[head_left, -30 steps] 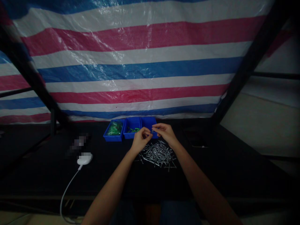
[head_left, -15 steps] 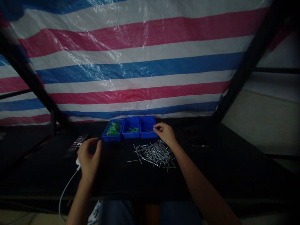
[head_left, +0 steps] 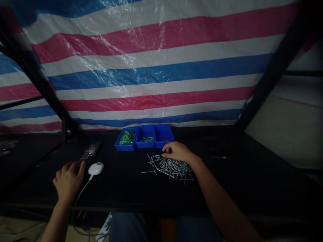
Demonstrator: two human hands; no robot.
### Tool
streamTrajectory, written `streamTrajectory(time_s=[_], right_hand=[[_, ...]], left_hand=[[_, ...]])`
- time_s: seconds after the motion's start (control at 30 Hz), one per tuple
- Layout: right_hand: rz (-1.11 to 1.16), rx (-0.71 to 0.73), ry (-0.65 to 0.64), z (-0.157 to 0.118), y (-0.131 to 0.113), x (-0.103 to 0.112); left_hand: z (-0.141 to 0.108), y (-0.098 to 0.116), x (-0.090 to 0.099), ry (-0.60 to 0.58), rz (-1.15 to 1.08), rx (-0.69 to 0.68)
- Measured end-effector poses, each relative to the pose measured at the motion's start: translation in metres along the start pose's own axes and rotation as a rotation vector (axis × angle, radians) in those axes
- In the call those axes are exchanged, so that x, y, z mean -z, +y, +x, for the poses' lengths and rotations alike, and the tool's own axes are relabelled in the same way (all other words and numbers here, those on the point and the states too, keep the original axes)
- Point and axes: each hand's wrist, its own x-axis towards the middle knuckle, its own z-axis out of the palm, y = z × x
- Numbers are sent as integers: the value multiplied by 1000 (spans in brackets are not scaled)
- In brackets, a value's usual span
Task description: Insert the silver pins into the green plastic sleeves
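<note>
My right hand (head_left: 178, 151) hovers over the far edge of a loose pile of silver pop rivets (head_left: 173, 167), just in front of the right blue bin (head_left: 164, 145). Its thumb and forefinger are apart, and nothing shows between them. A few small metal pieces (head_left: 166, 139) lie in that bin. My left hand (head_left: 67, 179) is low over the black table at the left, fingers apart and holding nothing. Its fingertips are close to a dark remote control (head_left: 87, 156), left of a white round device (head_left: 96, 168) on a cable.
The middle blue bin (head_left: 145, 145) holds small green plastic pieces (head_left: 146, 138). In the left blue bin (head_left: 124, 148) lies a clear bag of green pieces (head_left: 126, 137). A dark flat phone-like object (head_left: 215, 149) rests at the right. Striped sheeting (head_left: 151, 77) hangs behind.
My right hand has come back from the right bin to above the rivets. My left hand has moved left and down, uncovering the white device. The view has shifted slightly.
</note>
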Motion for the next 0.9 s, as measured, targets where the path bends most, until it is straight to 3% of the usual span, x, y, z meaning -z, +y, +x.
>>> streamTrajectory(time_s=[0.13, 0.53, 0.9], right_hand=[[-73, -11, -64, 1, 4, -4], [-110, 26, -62, 2, -1, -5], [-113, -35, -79, 2, 5, -4]], left_hand=[[0, 1, 3, -9, -17, 17], [8, -4, -12, -115, -3, 3], [-5, 3, 0, -17, 27, 9]])
